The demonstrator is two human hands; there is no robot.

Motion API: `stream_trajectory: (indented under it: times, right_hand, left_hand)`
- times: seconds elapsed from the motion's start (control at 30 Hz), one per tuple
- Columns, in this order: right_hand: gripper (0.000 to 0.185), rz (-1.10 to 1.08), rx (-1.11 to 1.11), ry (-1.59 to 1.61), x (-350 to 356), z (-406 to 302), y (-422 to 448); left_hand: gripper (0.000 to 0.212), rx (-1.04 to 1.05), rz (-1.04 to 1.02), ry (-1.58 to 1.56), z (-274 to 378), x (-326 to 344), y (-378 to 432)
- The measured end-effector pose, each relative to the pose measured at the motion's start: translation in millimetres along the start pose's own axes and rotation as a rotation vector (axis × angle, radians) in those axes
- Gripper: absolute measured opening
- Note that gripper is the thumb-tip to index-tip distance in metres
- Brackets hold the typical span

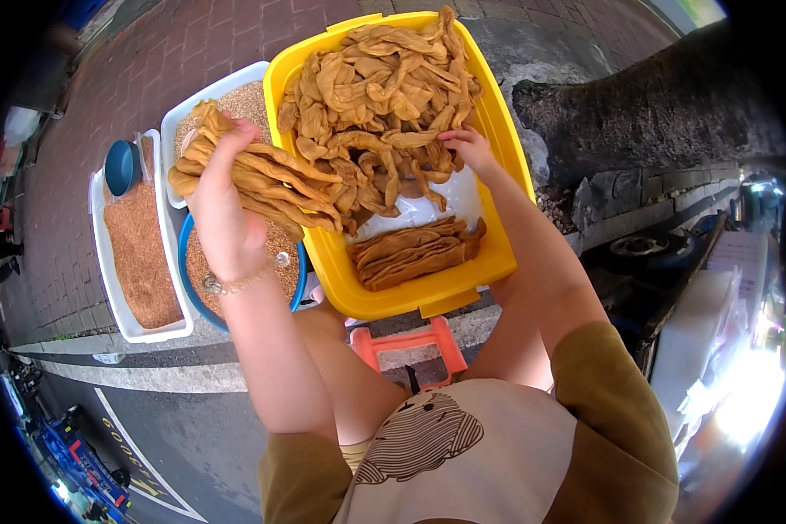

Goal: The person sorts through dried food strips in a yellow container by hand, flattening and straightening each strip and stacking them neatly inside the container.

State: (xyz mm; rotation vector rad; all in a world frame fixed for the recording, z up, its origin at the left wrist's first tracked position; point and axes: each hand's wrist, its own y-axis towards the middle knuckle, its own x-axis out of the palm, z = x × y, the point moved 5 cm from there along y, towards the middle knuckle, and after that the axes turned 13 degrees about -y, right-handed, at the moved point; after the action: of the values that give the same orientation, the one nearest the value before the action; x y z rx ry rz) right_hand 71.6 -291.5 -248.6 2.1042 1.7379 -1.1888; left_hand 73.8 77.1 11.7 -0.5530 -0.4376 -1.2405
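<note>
My left hand point(226, 187) grips a bundle of long, wrinkled brown strips point(288, 187), held over the left rim of a yellow plastic tub point(399, 298). The strips look like preserved vegetable. Inside the tub, a loose heap of the same strips point(380, 78) fills the far part. My right hand point(470, 149) reaches in from the right, its fingertips touching the end of a strip in the heap; whether they pinch it is unclear. A flat, neatly laid stack of darker strips point(416, 252) lies at the tub's near end, beside white plastic lining point(409, 216).
Left of the tub stand a white tray of brown grains point(144, 255) with a teal bowl point(123, 168), another grain-filled white tray point(242, 98), and a blue basin of grains point(200, 245). A pink plastic stool point(403, 344) is between my legs. A tree trunk point(642, 105) rises at right.
</note>
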Motion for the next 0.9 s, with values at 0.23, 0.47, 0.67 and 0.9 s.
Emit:
stream_trajectory:
  times: [0.23,0.47,0.67,0.9]
  right_hand:
    - [0.018,0.238,0.021,0.549,-42,-53,-13]
    - [0.013,0.245,-0.031,0.846,-104,-134,-79]
    - [0.010,-0.151,-0.364,1.091,-124,-195,-138]
    - [0.020,-0.529,-0.373,1.058,-83,-222,-167]
  left_hand:
    - [0.025,-0.060,-0.097,-0.025,-10,13,-7]
    - [0.023,-0.116,-0.114,-0.087,-18,15,-4]
    - [0.027,-0.007,-0.384,0.083,-27,44,-21]
    - [0.034,-0.282,-0.507,0.109,-74,68,-58]
